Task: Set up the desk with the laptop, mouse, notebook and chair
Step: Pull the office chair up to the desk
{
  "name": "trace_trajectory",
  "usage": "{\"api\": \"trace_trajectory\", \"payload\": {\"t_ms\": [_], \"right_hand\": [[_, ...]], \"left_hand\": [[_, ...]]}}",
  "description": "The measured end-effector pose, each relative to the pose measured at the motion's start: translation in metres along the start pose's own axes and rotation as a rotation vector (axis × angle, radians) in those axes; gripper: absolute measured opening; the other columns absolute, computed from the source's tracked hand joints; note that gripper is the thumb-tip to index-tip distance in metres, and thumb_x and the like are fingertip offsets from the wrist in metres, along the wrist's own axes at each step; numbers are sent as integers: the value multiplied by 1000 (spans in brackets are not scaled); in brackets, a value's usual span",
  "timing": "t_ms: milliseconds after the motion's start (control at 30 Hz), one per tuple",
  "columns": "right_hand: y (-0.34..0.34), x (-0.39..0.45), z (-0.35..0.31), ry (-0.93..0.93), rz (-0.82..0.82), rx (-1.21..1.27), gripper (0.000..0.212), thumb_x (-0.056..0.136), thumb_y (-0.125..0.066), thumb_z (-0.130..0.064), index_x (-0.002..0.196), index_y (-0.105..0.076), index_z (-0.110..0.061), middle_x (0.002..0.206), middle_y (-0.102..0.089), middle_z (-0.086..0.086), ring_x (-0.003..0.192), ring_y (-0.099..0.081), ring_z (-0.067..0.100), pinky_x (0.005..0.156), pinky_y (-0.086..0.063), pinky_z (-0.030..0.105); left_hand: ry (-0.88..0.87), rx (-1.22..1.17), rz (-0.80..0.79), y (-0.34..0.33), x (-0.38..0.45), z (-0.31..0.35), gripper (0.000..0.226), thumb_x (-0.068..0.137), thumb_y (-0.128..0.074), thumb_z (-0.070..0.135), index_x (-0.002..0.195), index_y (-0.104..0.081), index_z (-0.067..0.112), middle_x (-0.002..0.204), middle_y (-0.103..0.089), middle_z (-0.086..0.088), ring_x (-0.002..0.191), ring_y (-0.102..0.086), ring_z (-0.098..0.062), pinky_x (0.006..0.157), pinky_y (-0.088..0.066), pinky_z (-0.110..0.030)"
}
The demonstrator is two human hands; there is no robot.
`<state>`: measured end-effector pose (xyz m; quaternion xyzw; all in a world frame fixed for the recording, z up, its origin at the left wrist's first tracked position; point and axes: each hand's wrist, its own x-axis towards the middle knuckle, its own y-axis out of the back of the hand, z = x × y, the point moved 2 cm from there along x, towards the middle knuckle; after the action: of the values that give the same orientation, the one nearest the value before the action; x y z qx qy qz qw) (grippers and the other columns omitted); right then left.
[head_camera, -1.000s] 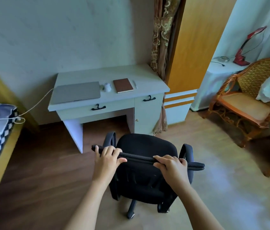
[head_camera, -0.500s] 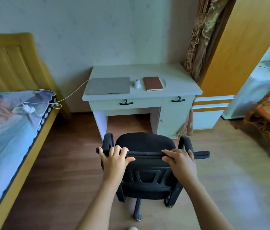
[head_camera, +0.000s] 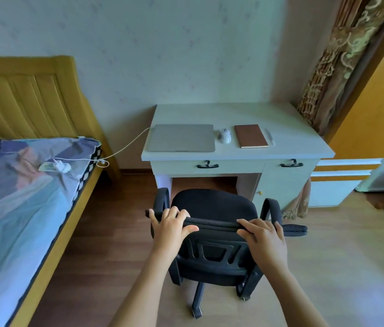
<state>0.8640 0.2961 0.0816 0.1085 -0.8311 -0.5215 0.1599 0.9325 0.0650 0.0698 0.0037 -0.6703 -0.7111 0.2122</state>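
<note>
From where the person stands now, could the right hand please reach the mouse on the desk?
Probably not yet: the right hand grips the chair backrest, and the chair stands between the person and the mouse.

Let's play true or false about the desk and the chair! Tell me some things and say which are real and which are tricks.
1. Both hands, left hand and right hand, hold the top of the black office chair. True.
2. The grey laptop on the pale desk is open. False: its lid is closed.
3. The white mouse sits between the laptop and the brown notebook. True.
4. The chair is tucked fully under the desk. False: it stands on the floor in front of it.
5. A white cable runs from the laptop towards the bed. True.
</note>
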Motion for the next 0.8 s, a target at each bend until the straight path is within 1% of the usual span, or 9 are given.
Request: {"api": "trace_trajectory", "payload": {"t_ms": [67, 200, 267, 300, 433, 533, 600, 700, 800], "right_hand": [[-7, 16, -7, 2, 19, -10, 26, 92, -52, -40, 115, -64, -39, 104, -65, -13, 107, -55, 15, 114, -19, 42], [-19, 38, -14, 17, 89, -27, 23, 90, -57, -35, 111, -67, -34, 99, -66, -10, 101, -58, 18, 112, -23, 44], [-23, 47, -14, 29, 121, -46, 23, 89, -59, -32, 111, -68, -33, 98, -66, -8, 100, -58, 20, 111, -26, 47], [-25, 52, -14, 29, 127, -54, 23, 90, -60, -31, 111, -68, -32, 99, -66, -7, 101, -58, 20, 111, -26, 49], [-30, 75, -10, 15, 118, -45, 24, 90, -58, -31, 112, -67, -32, 102, -64, -7, 106, -55, 19, 113, -20, 51], [-32, 96, -4, 21, 86, -27, 24, 91, -56, -33, 113, -65, -33, 103, -63, -9, 109, -53, 18, 114, -18, 52], [-34, 110, -1, 36, 67, -12, 25, 91, -55, -33, 114, -65, -33, 104, -62, -9, 110, -53, 18, 115, -17, 51], [-36, 132, 3, 51, 48, 5, 25, 90, -58, -33, 113, -66, -33, 103, -63, -9, 109, -54, 19, 115, -16, 50], [-37, 146, 6, 76, 40, 17, 23, 88, -61, -33, 111, -67, -33, 101, -64, -9, 106, -54, 19, 114, -19, 51]], "left_hand": [[3, -3, -41, -5, 18, -12, 51, 73, -38, 68, 82, -67, 27, 78, -60, 6, 79, -63, -19, 90, -38, -69], [28, -56, -149, -10, 44, -22, 49, 79, -44, 68, 104, -62, 30, 101, -59, 7, 105, -53, -16, 108, -14, -64], [42, -87, -155, -11, 53, -24, 48, 81, -46, 67, 107, -61, 30, 105, -58, 8, 109, -50, -15, 110, -9, -62], [46, -101, -142, -12, 58, -24, 48, 80, -46, 67, 105, -62, 29, 103, -59, 7, 107, -52, -16, 109, -11, -64], [75, -107, -63, -19, 73, -21, 49, 72, -44, 67, 85, -66, 26, 81, -61, 6, 86, -61, -20, 98, -30, -69], [104, -99, -47, -19, 86, -17, 47, 70, -47, 66, 82, -67, 25, 77, -62, 6, 80, -63, -20, 93, -36, -69], [115, -84, -39, -23, 93, -16, 46, 69, -49, 65, 80, -67, 25, 75, -62, 5, 78, -63, -19, 91, -39, -69], [134, -80, -35, -31, 106, -14, 46, 71, -47, 66, 82, -67, 25, 76, -62, 6, 79, -63, -20, 92, -37, -69], [132, -54, -6, -36, 116, -15, 44, 69, -50, 66, 80, -66, 26, 75, -61, 7, 76, -63, -19, 90, -37, -71]]}}
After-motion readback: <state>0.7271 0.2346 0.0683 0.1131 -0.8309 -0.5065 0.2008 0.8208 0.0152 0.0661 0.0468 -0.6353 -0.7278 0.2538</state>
